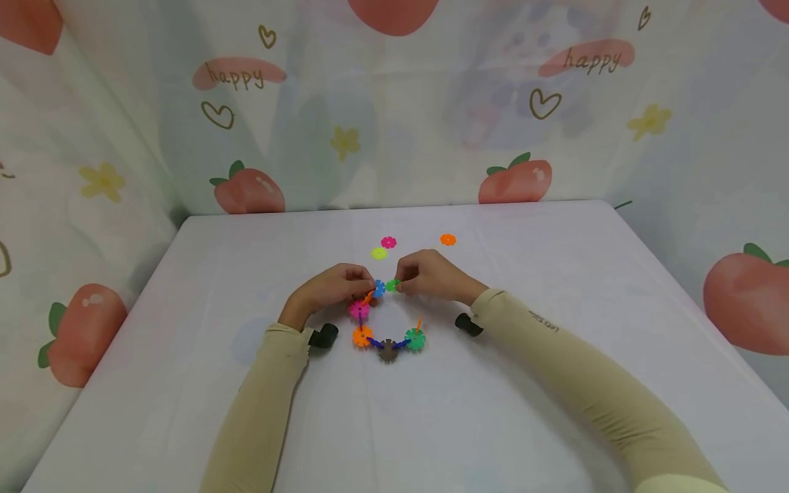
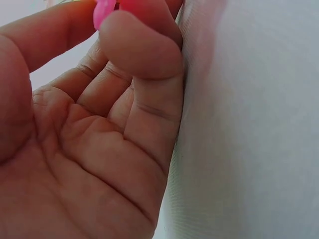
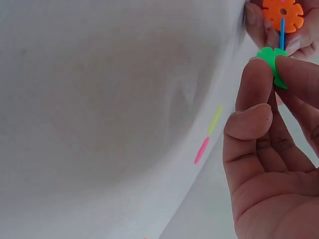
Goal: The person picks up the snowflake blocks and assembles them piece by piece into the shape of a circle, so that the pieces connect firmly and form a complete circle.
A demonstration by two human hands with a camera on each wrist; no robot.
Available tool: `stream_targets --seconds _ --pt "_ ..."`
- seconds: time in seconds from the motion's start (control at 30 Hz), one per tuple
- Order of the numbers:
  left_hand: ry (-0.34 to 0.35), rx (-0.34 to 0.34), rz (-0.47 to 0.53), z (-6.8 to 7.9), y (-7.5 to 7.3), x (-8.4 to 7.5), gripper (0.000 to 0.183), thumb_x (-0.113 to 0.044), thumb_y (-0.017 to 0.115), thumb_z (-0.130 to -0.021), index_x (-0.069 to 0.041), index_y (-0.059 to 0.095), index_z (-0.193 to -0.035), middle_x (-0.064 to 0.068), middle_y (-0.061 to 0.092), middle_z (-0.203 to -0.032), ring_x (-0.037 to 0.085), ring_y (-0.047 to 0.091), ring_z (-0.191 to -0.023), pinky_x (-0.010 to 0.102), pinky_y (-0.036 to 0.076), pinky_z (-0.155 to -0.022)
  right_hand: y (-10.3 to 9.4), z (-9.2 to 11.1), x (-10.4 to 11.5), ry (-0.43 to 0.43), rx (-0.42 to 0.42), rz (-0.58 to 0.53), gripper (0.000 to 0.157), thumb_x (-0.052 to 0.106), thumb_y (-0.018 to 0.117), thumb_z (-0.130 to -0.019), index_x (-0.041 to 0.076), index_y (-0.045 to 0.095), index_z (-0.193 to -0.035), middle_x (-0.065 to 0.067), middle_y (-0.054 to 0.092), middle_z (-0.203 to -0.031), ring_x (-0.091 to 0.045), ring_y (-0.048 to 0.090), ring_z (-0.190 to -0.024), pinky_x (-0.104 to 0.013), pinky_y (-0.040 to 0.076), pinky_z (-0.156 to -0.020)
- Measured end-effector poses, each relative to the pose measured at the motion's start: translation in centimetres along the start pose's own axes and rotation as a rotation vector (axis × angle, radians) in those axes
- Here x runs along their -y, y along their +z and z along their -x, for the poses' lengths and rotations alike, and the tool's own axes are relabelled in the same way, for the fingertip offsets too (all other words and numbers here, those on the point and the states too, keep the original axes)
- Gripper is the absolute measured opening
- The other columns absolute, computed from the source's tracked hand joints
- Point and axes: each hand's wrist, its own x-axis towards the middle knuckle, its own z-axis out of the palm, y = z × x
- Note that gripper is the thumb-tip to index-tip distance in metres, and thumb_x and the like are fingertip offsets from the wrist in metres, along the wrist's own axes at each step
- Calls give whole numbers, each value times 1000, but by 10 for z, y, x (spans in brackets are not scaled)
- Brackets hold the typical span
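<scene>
A chain of slotted plastic snowflake discs curves over the table in the head view, with a pink disc, an orange disc, a brown disc and a teal-green disc in it. My left hand grips the chain's upper end, by a blue disc. Between thumb and finger, my right hand pinches a bright green disc. Its edge meets the edge-on blue disc in the right wrist view; how deep they join is hidden. Fingers mostly cover a pink disc in the left wrist view.
Beyond the hands lie a loose pink disc, a yellow disc and an orange disc. Black wrist-camera pieces sit by both wrists. A white cloth covers the table, and a printed curtain hangs behind it.
</scene>
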Motion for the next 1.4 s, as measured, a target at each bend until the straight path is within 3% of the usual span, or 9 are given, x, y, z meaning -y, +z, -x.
stream_targets --seconds 0.3,0.57,0.73,1.0,1.23,1.4 --pt "10 -5 -5 -1 1 1 20 -22 61 -110 -5 70 -109 7 73 -97 21 54 -85 33 43 -79 7 1 3 -55 -11 43 14 1 75 -96 9 74 -85 1 69 -79 -19 60 -78 -32 52 -73" --pt "7 -24 -4 -1 1 3 19 -18 61 -110 -2 69 -107 7 76 -97 21 55 -88 33 44 -83 14 -2 6 -187 -29 135 13 -5 72 -94 3 73 -84 3 65 -73 -15 59 -74 -30 53 -73" --pt "4 -25 1 -1 1 4 17 -16 60 -110 -1 68 -106 8 77 -97 22 57 -88 33 46 -83 17 -4 7 -220 -46 165 15 -10 70 -92 1 73 -82 3 62 -70 -15 57 -70 -30 52 -70" --pt "-7 -44 -28 2 -1 2 15 -13 60 -111 -2 68 -105 6 73 -91 21 54 -84 32 42 -79 22 -8 12 -284 -52 212 17 -13 67 -89 1 72 -80 -1 62 -75 -16 55 -71 -29 51 -69" --pt "2 -47 -25 0 0 2 16 -14 60 -111 -1 69 -105 6 70 -90 21 54 -86 32 43 -81 21 -11 9 -224 -26 219 16 -8 71 -91 4 72 -81 0 64 -78 -17 56 -74 -29 52 -70" --pt "5 -27 -15 -2 2 2 19 -18 60 -111 -2 70 -108 7 72 -95 22 56 -90 33 45 -83 14 -11 2 -157 2 145 13 -2 75 -94 6 74 -85 1 69 -79 -15 61 -72 -29 54 -69"
